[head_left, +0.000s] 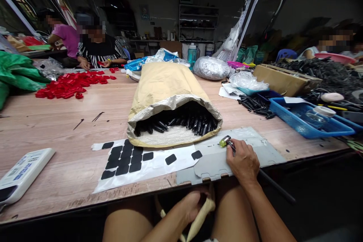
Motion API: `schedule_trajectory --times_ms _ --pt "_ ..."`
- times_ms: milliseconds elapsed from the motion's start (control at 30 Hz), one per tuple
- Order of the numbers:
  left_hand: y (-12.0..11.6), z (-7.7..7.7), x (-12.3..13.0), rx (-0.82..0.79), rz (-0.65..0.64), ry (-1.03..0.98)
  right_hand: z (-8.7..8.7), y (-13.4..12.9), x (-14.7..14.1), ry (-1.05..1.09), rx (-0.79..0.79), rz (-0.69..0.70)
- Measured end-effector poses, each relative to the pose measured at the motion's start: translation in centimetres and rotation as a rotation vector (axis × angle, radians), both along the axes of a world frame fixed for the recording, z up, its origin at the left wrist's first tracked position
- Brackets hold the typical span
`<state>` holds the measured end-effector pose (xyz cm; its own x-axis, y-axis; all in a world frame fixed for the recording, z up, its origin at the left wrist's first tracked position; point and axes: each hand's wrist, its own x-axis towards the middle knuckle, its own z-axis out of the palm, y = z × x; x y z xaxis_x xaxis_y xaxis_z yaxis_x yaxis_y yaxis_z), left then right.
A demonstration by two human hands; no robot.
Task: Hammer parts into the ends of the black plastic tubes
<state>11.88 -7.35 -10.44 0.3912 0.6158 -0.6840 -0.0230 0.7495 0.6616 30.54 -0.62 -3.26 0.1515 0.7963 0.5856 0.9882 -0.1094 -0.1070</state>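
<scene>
My right hand [243, 160] is closed around a small hammer [225, 141] over the grey board at the table's front edge. The hammer's head is silver and yellow-green, and its black handle sticks out past my wrist. Below the table edge, between my legs, my left hand [193, 204] reaches into a pale yellow sack [202, 215]; its fingers are hidden. On the table, a large tan sack [170, 79] lies with its mouth towards me, showing several black plastic parts [198, 123]. In front of it, black square stickers [123, 159] sit on a white backing sheet [159, 170].
A white device [31, 170] stands at the left edge. Red plastic pieces [68, 84] are heaped farther back, near a seated co-worker [99, 51]. On the right are a blue tray [300, 124], a cardboard box [283, 77] and a pile of black parts [326, 73].
</scene>
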Motion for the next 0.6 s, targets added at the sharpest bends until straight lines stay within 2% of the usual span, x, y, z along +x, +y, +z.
schedule_trajectory --times_ms 67,133,167,233,300,367,433,533,600 --pt "-1.3 1.6 -2.0 0.204 -0.197 0.168 0.0 -0.1 0.0 0.006 -0.008 0.0" --pt "-2.5 3.7 -4.8 0.579 -0.478 0.44 0.1 -0.1 0.0 0.011 -0.014 0.003" --pt "-2.9 4.7 -6.4 0.713 -0.566 0.559 0.1 -0.1 0.1 0.012 -0.017 0.004" --pt "-3.3 6.5 -9.5 0.801 -0.689 0.711 0.1 0.0 0.1 0.013 -0.021 0.003" --pt "-3.3 7.5 -12.3 0.791 -0.77 0.784 0.0 0.0 0.1 0.016 -0.021 -0.001" --pt "-3.2 7.5 -14.2 0.744 -0.834 0.867 0.0 0.0 0.1 0.019 -0.021 -0.004" --pt "-3.3 6.8 -15.2 0.716 -0.887 0.973 0.1 -0.1 0.1 0.02 -0.021 -0.005" --pt "-3.9 5.3 -15.6 0.769 -0.937 1.053 0.1 -0.1 0.1 0.024 -0.024 -0.002" --pt "-4.3 4.8 -15.4 0.795 -0.9 1.006 0.2 -0.1 0.1 0.027 -0.028 -0.002"
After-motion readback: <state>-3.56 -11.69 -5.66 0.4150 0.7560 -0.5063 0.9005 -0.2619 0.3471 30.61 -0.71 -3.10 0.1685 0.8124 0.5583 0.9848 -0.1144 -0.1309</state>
